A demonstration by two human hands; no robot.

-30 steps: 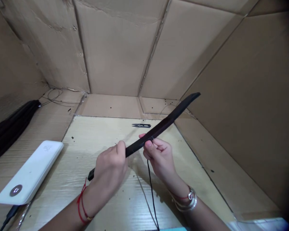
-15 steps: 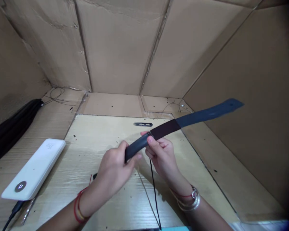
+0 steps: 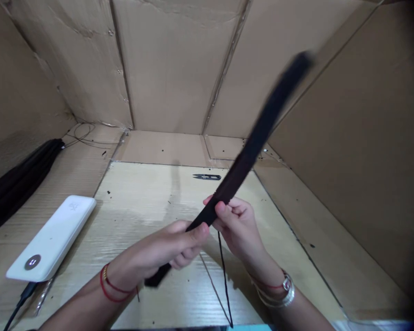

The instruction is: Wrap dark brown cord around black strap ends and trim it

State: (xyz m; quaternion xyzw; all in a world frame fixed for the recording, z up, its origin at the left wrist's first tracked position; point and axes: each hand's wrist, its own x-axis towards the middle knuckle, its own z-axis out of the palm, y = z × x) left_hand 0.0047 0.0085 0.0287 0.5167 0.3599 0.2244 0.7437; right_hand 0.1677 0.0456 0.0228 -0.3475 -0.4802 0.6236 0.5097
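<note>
Around one dark strap (image 3: 247, 157), both grips (image 3: 172, 243) (image 3: 239, 225) clench.

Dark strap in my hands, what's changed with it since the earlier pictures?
The dark strap's far end has swung upward, so it slants more steeply. The left hand has turned, its thumb now showing across the strap. Nothing was let go: the right hand still pinches it too. The snips and white power bank stayed put.

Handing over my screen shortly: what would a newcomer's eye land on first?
First, the long dark strip slanting up rightward through the middle, held by the left hand and right hand. Then the white device at left, with a cable at its near end. Black snips lie beyond the hands.
</note>
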